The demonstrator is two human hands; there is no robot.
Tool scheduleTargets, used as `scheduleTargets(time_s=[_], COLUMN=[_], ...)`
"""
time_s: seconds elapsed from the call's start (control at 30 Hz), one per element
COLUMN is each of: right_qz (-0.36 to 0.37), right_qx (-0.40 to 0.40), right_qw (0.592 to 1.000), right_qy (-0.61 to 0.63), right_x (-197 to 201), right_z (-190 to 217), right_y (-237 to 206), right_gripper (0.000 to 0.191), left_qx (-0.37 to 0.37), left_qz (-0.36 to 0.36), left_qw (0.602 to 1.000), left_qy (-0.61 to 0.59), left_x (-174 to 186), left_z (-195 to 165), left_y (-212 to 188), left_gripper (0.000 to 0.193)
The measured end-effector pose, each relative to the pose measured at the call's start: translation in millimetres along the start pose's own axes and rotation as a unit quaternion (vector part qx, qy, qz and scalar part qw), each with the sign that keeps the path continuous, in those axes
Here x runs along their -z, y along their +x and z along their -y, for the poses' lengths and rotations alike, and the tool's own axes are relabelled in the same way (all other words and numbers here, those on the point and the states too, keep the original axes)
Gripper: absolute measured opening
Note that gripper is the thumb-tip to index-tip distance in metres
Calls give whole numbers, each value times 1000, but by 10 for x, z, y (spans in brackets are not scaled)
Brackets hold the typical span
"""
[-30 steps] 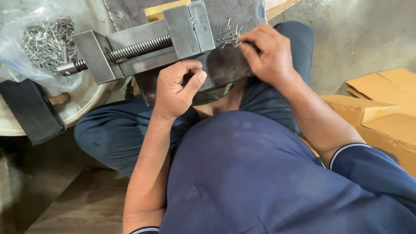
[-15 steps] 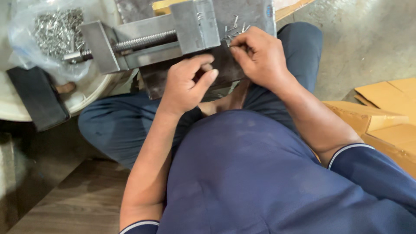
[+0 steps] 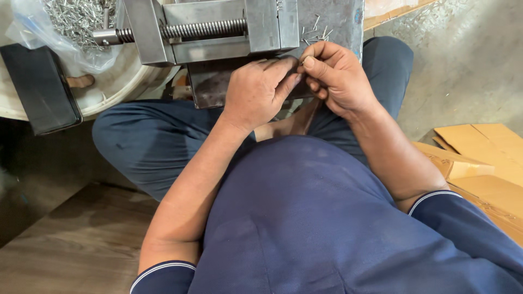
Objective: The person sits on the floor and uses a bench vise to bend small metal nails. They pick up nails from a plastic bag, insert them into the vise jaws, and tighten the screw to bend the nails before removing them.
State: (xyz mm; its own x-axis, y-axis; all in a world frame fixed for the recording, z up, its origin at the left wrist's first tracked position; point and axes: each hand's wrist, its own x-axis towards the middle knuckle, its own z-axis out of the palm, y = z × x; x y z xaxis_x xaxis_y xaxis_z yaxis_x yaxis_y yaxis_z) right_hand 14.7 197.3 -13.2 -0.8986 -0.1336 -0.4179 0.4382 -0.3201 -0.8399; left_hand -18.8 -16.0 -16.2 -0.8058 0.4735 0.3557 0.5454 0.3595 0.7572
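Note:
I sit with a grey metal vise (image 3: 218,27) on a dark steel plate (image 3: 340,16) in front of my knees. My right hand (image 3: 338,76) is at the plate's near edge, thumb and forefinger pinched together on what looks like a small metal pin. My left hand (image 3: 256,92) lies just left of it, fingers curled, its fingertips touching the right hand's fingertips. What the left fingers hold is hidden. A few loose pins (image 3: 316,32) lie on the plate just beyond my right hand, beside the vise jaw.
A clear plastic bag of small metal pins (image 3: 71,22) rests in a white round tub (image 3: 125,81) at the upper left, next to a black block (image 3: 38,90). Flattened cardboard (image 3: 479,152) lies on the concrete at the right. Wooden boards (image 3: 65,239) are at lower left.
My right hand has drawn back from the loose pins on the plate, and my left hand has moved up and right, so the two hands now meet at the plate's edge.

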Motion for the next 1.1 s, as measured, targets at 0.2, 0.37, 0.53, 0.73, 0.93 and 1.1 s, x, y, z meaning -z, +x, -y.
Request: scheduleTargets(time_s=[0.2,0.37,0.53,0.73,0.93,1.1], right_qz=[20,-38,-44,-26,4,2], right_qx=[2,177,338,406,407,402], right_qw=[1000,909,815,755,717,710], right_qy=[10,-377,-469,-513,-566,-579], right_x=[-17,-124,-227,-345,-469,-493], right_z=[-71,10,354,758,905,915], right_y=[11,-76,-36,255,353,350], right_gripper=[14,10,9,7,7,8], left_qx=[5,21,61,88,108,101], left_qz=[14,8,-12,-20,-17,-19], left_qw=[999,999,992,978,970,971], left_qy=[-40,-31,-113,-189,-217,-217], left_x=[15,30,100,159,191,210], left_z=[84,99,90,63,55,51], left_y=[-43,-78,-48,-54,-42,-38], left_gripper=[13,13,20,25,23,23])
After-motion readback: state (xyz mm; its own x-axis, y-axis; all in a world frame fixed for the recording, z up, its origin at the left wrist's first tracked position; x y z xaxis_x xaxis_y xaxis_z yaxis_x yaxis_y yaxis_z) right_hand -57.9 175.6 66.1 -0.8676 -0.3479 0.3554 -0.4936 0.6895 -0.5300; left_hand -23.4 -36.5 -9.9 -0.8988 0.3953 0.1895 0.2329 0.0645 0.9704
